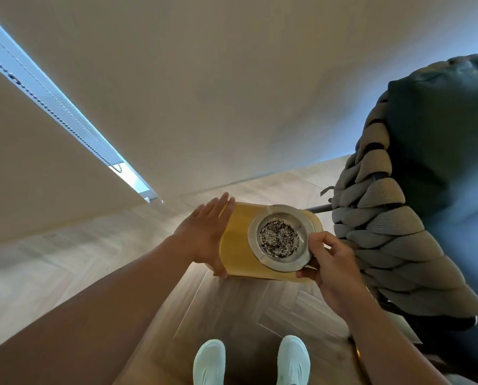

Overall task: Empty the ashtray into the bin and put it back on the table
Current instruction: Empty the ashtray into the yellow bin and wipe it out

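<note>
A round metal ashtray (253,232) sits on a small yellow table top (236,245) just in front of me. Its bowl holds a heap of grey and black ash (279,238). My right hand (332,265) pinches the ashtray's right rim, thumb and fingers closed on the metal edge. My left hand (201,237) lies flat against the table's left edge with its fingers stretched out, holding nothing. No bin is in view.
A chair with thick woven rope sides (385,232) and a dark cushion (440,134) stands close on the right. A wall and a blind with a bead chain (51,109) are on the left. My two white shoes (210,362) stand on the wooden floor (246,315).
</note>
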The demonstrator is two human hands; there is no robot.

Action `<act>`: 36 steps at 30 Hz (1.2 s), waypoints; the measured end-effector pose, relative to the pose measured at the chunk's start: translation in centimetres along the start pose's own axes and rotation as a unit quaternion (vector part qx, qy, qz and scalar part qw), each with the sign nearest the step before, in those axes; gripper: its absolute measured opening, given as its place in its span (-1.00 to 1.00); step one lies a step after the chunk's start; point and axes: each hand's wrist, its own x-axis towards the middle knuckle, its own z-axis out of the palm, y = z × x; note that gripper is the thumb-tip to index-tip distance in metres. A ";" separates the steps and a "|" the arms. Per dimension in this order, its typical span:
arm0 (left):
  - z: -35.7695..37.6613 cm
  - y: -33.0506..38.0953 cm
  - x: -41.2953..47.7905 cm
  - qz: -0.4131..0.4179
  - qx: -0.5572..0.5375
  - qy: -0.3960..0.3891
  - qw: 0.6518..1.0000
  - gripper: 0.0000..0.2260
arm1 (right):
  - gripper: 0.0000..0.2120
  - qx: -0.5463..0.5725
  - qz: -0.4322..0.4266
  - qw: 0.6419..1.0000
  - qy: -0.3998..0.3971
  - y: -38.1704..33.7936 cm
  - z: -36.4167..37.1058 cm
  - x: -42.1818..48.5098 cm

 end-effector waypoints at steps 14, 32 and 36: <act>-0.2 0.2 0.3 -0.001 -0.018 -0.007 1.000 0.42 | -0.86 -0.419 -0.378 0.825 0.040 -0.1 -1.4 1.9; 0.1 -0.1 0.1 -0.007 -0.022 -0.009 1.000 0.43 | -0.85 -0.589 -0.497 0.636 0.031 2.9 -0.5 1.3; -0.1 -0.1 0.0 -0.006 -0.018 -0.009 1.000 0.43 | -0.89 -0.591 -0.486 0.643 0.025 3.2 -0.6 1.4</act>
